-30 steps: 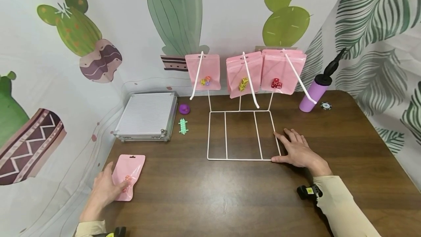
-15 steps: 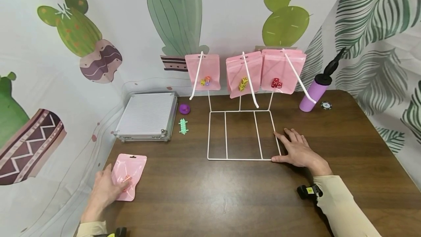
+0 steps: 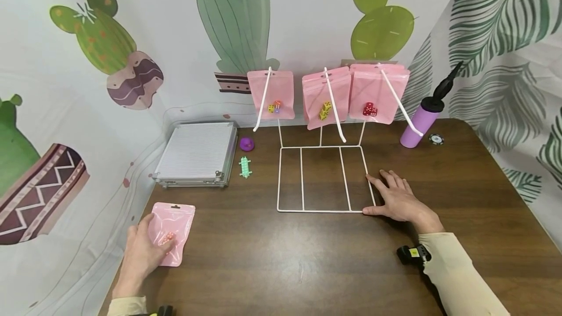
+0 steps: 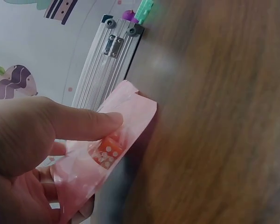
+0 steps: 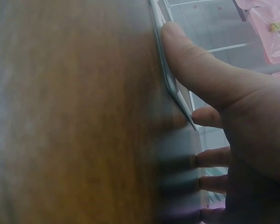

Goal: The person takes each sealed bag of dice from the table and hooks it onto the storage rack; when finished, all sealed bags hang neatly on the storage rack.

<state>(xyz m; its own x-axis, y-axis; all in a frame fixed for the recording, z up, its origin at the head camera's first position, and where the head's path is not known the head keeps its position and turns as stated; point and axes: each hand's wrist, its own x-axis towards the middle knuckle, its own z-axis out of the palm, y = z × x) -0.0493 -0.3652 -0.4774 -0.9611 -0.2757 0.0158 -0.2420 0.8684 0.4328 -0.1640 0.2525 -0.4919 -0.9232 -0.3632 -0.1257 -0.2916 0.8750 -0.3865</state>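
Observation:
My left hand (image 3: 142, 252), at the table's left side, pinches a pink zip pouch (image 3: 177, 218) with a hang hole at its top. Orange dice (image 4: 109, 149) with white pips show through its clear front in the left wrist view, the thumb lying just above them. My right hand (image 3: 399, 201) rests with spread fingers at the front right corner of a white wire display rack (image 3: 322, 211); thumb and forefinger touch its base wires. From the rack's prongs hang more pink pouches: mixed dice on the left (image 3: 283, 89), yellow dice in the middle (image 3: 313, 94), red dice on the right (image 3: 364, 87).
A silver ribbed case (image 3: 197, 152) stands at the back left. Beside it are a purple duck-like toy (image 3: 247, 144) and a mint-green toy (image 3: 245, 167). Behind the right hand stand a purple hand pump (image 3: 414, 128) and a poker chip (image 3: 436, 139). A patterned cloth backs the table.
The left hand has shifted slightly right, and the pouch in it has turned a little, showing more of its front. The right hand has stayed on the rack's corner.

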